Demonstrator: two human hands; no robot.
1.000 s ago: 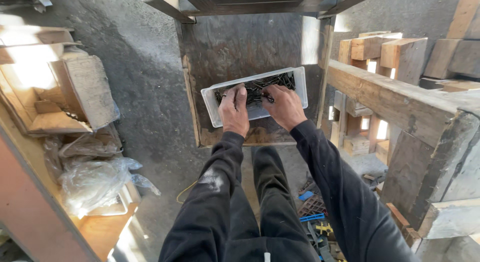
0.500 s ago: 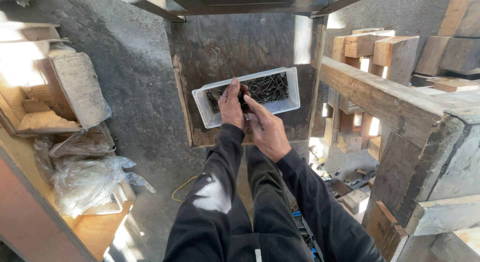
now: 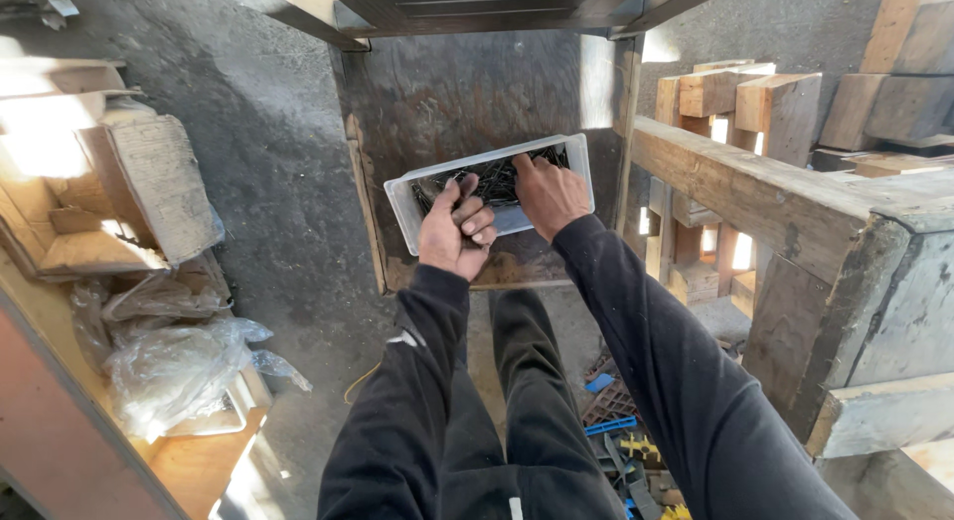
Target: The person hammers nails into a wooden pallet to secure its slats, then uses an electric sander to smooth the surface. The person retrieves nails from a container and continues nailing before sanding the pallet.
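A white plastic tub (image 3: 405, 204) full of dark nails (image 3: 494, 182) rests on a dark wooden board ahead of me. My left hand (image 3: 452, 232) hovers at the tub's near left side, fingers curled closed around a small bunch of nails. My right hand (image 3: 545, 194) is inside the tub on the right, fingers pressed down into the pile of nails. Whether it grips any is hidden. Both arms wear black sleeves, and my dark trousers show below.
A thick timber beam (image 3: 755, 202) and stacked wooden blocks (image 3: 755, 103) rise on the right. Broken wooden crates (image 3: 119, 202) and a clear plastic bag (image 3: 169, 366) lie at the left. Blue and yellow tools (image 3: 621, 441) sit on the ground by my legs.
Both hands were resting on the tub's near edge. The left hand has since closed on nails and pulled back slightly, while the right hand has moved into the tub's right side.
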